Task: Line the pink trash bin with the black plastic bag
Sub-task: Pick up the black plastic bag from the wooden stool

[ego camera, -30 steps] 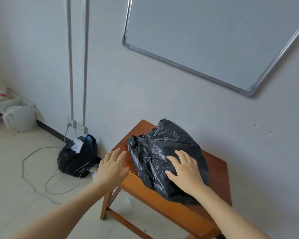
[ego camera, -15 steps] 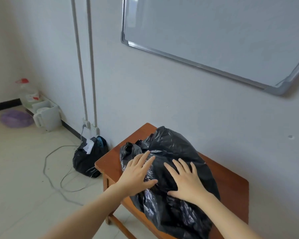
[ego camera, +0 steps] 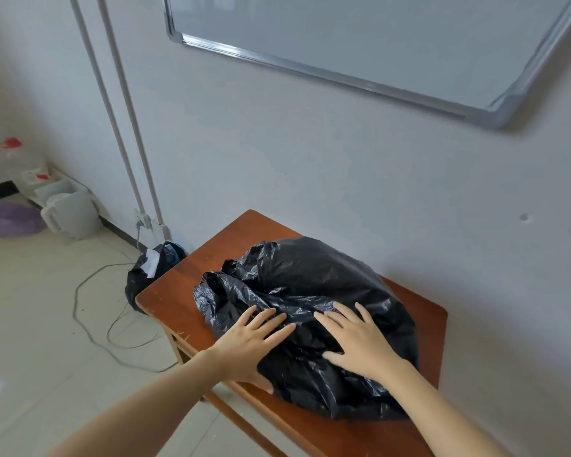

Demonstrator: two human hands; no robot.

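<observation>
A crumpled, puffed-up black plastic bag (ego camera: 310, 285) lies on a small brown wooden table (ego camera: 178, 291) against the wall. My left hand (ego camera: 251, 341) rests flat on the bag's near left side, fingers spread. My right hand (ego camera: 356, 341) lies flat on the bag's middle, fingers apart as well. Neither hand grips the plastic. No pink trash bin is in view.
A second, filled black bag (ego camera: 152, 272) sits on the floor left of the table, beside a wall socket and loose grey cables (ego camera: 93, 324). A white kettle (ego camera: 70, 212), a purple basin (ego camera: 10, 219) and a bottle stand far left. A whiteboard (ego camera: 360, 37) hangs above.
My left hand moved from the table's left edge onto the bag, beside my right hand. The view shifted, showing more of the floor at left.
</observation>
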